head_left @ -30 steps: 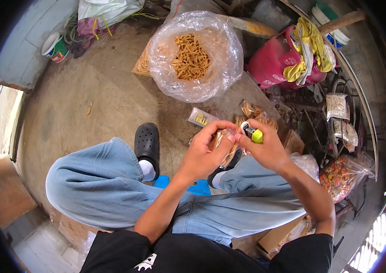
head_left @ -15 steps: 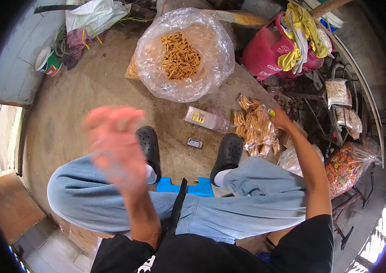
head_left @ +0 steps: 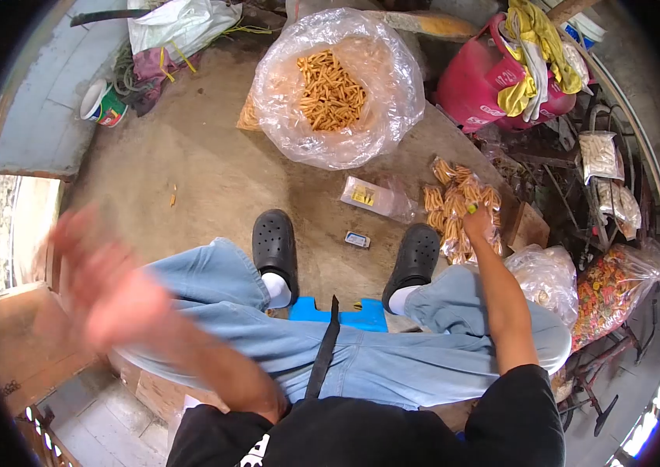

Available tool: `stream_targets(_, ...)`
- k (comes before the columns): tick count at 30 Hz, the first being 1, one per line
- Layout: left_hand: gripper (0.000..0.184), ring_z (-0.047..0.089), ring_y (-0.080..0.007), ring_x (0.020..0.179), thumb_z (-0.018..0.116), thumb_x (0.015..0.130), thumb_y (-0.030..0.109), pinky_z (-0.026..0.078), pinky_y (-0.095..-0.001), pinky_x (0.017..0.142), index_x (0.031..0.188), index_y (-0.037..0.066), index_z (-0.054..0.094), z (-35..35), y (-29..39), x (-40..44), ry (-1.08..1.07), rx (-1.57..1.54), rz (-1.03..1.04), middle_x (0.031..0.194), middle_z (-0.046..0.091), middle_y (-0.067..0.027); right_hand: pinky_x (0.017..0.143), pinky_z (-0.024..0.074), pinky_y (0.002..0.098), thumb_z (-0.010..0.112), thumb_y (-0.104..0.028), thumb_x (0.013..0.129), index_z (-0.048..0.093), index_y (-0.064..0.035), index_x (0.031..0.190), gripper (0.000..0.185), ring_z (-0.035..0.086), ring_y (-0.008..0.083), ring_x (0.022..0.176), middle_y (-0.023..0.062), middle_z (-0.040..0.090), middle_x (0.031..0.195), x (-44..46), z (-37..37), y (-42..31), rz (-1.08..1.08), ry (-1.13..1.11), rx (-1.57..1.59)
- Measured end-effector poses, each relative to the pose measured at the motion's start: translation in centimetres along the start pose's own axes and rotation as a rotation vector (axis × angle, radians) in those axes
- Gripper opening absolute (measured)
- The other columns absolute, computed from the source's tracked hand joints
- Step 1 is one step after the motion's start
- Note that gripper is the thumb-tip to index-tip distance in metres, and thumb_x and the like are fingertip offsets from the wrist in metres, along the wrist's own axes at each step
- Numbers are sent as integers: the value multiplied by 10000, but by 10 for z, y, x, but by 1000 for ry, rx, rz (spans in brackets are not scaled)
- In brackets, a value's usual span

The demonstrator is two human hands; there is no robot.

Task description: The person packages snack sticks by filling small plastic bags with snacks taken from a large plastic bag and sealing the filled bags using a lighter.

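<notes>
My left hand (head_left: 116, 280) is raised over the left side, beyond my left knee. Motion smears its fingers, and nothing shows clearly in it. On the right, my right hand (head_left: 479, 224) reaches down onto a pile of clear packets of brown stick snacks (head_left: 454, 193). A small yellow-green thing (head_left: 471, 208) shows at its fingertips; whether it is held or worn I cannot tell. The fingers look bent, partly hidden by the hand itself. Left of the pile lies a stack of clear plastic bags (head_left: 376, 198) with a yellow label.
A large clear sack of loose stick snacks (head_left: 275, 97) stands ahead. A small blue-white box (head_left: 357, 240) lies between my black clogs. Pink tubs (head_left: 470, 86) with cloths stand at the upper right; a bag of colourful pieces (head_left: 610, 292) sits right. A small bucket (head_left: 100, 105) stands left.
My left hand has swung outward to the left and lower. My right hand has moved in over the packet pile, with the yellow-green thing. The view has shifted slightly.
</notes>
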State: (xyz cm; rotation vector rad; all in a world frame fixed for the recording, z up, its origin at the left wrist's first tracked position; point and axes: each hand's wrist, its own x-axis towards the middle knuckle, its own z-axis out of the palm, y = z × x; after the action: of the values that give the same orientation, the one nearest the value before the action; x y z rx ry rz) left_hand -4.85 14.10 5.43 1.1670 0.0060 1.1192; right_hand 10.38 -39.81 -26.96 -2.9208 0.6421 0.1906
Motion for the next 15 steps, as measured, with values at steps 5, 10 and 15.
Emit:
stream_targets(5,272,516,-200,977,503,922,331,473,-428,848,1061,98,483,35,-196,-101,551,-60,-685,1007,528,-56,790,482,497,584,-192,764,533,-36,1088,364,607,421,921,240,626,999,-47,20,-73,-190,-12,231)
stream_targets(10,269,511,-179,925,579,871,328,454,-441,868,1020,117,504,20,-273,-238,491,270,-1207,953,517,-28,810,463,510,604,-197,765,483,-59,1110,390,587,438,947,258,608,1017,-109,65,-129,-253,-313,276)
stream_targets(15,427,555,-229,1016,645,824,296,441,-360,903,1156,46,545,-24,-314,-328,-73,579,-1108,1073,592,-99,875,455,476,678,-92,686,453,-5,1156,528,542,419,1037,242,549,1107,-150,111,-149,-288,-373,327)
